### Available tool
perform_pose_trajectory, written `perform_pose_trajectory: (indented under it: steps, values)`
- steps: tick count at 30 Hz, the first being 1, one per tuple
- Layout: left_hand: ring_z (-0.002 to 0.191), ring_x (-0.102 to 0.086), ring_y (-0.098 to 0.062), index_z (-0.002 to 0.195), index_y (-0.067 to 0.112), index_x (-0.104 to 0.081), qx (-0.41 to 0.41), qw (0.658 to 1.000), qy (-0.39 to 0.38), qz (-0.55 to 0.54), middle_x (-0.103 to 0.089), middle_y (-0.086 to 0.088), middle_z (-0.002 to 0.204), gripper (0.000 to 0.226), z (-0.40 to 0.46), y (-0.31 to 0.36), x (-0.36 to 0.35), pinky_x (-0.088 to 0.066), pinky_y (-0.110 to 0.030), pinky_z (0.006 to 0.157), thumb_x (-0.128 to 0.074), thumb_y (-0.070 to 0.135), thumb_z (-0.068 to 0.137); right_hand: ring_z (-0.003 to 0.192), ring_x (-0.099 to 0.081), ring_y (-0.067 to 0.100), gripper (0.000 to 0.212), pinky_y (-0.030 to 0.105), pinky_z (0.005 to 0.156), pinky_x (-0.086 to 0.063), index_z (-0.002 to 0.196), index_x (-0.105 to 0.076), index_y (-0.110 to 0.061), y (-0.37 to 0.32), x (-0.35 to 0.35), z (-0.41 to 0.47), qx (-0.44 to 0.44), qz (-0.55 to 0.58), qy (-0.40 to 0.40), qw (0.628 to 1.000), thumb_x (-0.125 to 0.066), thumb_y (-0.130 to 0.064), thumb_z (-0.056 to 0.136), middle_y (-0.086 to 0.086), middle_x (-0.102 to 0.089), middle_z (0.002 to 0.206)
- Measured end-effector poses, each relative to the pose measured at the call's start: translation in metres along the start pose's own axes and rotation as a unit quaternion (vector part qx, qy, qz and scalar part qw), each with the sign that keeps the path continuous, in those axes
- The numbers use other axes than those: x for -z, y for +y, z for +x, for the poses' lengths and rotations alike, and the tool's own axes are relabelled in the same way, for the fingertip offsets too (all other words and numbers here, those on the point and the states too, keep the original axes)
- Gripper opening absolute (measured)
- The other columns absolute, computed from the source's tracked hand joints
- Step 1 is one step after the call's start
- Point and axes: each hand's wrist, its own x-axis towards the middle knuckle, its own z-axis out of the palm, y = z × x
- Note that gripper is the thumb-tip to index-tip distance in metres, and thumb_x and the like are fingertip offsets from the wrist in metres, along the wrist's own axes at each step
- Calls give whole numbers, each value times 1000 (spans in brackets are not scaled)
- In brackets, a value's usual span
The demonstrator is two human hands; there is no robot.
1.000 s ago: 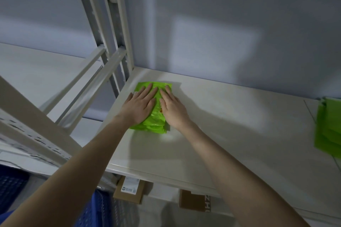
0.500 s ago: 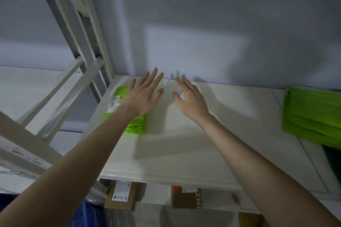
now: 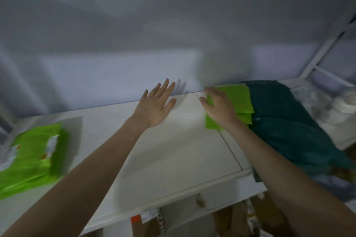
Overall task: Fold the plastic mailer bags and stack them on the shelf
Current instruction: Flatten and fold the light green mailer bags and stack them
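Note:
A folded bright green mailer bag (image 3: pixel 34 152) with white labels lies at the left end of the white shelf (image 3: pixel 163 156). At the right, a pile of flat green mailer bags (image 3: pixel 238 100) rests partly on dark teal bags (image 3: pixel 289 127). My right hand (image 3: pixel 219 107) reaches onto the left edge of that green pile, fingers curled over it; whether it grips a bag I cannot tell. My left hand (image 3: pixel 156 106) hovers over the bare shelf middle, fingers spread, holding nothing.
A grey wall stands directly behind the shelf. White shelf uprights (image 3: pixel 325 44) rise at the far right, with pale crumpled bags (image 3: pixel 331 106) below them. Cardboard boxes (image 3: pixel 152 221) sit on the level under the shelf.
Both hands left the folded green bag and swung right. The view panned right, so the folded bag is now far left and my right hand has reached the flat green pile.

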Motion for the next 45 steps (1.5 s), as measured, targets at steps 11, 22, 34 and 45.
perform_pose_trajectory:
  steps: [11,22,34,45]
  values:
    - [146,-1,-14,150,31,-1,-48,998,-40,-17,3,8,158,58,92,113,-70,-2,-39,118,-26,46,99,138,-28,25,57,42,110,-31,145,-32,-13,145,60,7,-67,-20,-13,997,-46,-38,96,7,-31,151]
    - [146,-3,-18,150,30,0,-19,994,-108,9,3,4,159,77,140,143,-149,-8,-40,118,-48,45,92,131,-35,29,69,44,103,-37,148,-23,-16,215,40,37,-64,-6,-113,991,-54,-40,91,9,-42,142]
    - [132,-37,-18,143,31,-34,19,999,-24,-23,-38,9,148,56,157,150,-172,-38,-36,101,-51,29,89,96,-52,19,44,38,83,-43,125,-48,-15,219,21,61,-70,82,-17,994,-56,-38,89,1,-55,100]
    - [111,-59,-24,130,23,-55,-95,985,139,-29,-59,1,129,51,134,147,-145,-49,-37,85,-37,31,83,90,-65,24,38,37,69,-55,123,-56,-12,174,37,85,-323,593,-107,730,-52,-36,94,9,-65,108]
